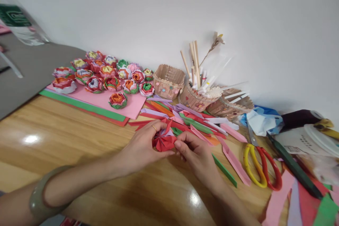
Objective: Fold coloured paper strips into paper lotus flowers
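Note:
Between my hands, above the wooden table, is a red and lilac folded paper flower. My left hand curls round its left side, with the thumb below and a finger across the top. My right hand pinches a red petal at the flower's right edge between thumb and fingers. Just behind lie many folded paper strips in red, green, pink, lilac and orange. Finished paper flowers stand on stacked coloured sheets at the back left.
Three decorated baskets stand along the wall, one holding wooden sticks. To the right lie scissors, a dark green pen-like tool, a white tub and paper scraps. A plastic bottle is at the far left.

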